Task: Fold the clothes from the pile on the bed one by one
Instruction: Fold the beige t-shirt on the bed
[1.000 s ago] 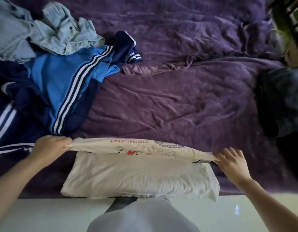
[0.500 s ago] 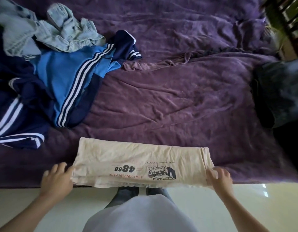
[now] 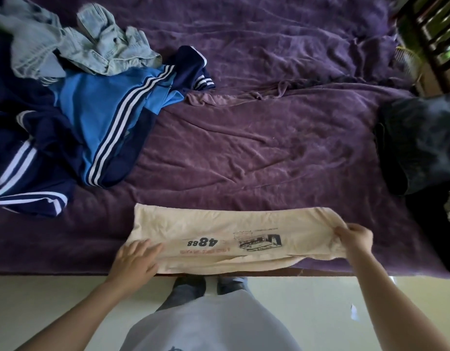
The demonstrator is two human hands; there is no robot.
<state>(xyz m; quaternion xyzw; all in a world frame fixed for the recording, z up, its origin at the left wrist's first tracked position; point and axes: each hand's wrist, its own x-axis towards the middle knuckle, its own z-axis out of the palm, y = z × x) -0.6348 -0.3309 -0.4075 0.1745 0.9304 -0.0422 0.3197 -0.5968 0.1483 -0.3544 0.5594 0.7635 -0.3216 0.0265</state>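
A cream T-shirt [image 3: 219, 229] with a black "4888" print lies folded into a long strip at the near edge of the bed. My left hand [image 3: 135, 259] rests flat on its left end, fingers spread. At the other end my right hand [image 3: 355, 236] pinches the cloth and lifts it slightly off the bed. The pile sits at the far left: a blue and navy striped sports top [image 3: 105, 110] under pale denim garments [image 3: 97, 49].
The purple bedspread [image 3: 257, 148] covers the bed, wrinkled across the middle. Dark clothing [image 3: 421, 143] lies at the right edge. A dark slatted piece of furniture [image 3: 436, 29] stands at the far right corner. Pale floor [image 3: 54, 305] runs below the bed edge.
The shirt's far half came down over the near half, making a strip. My left hand has since moved onto the left end, and my right hand now raises the right end.
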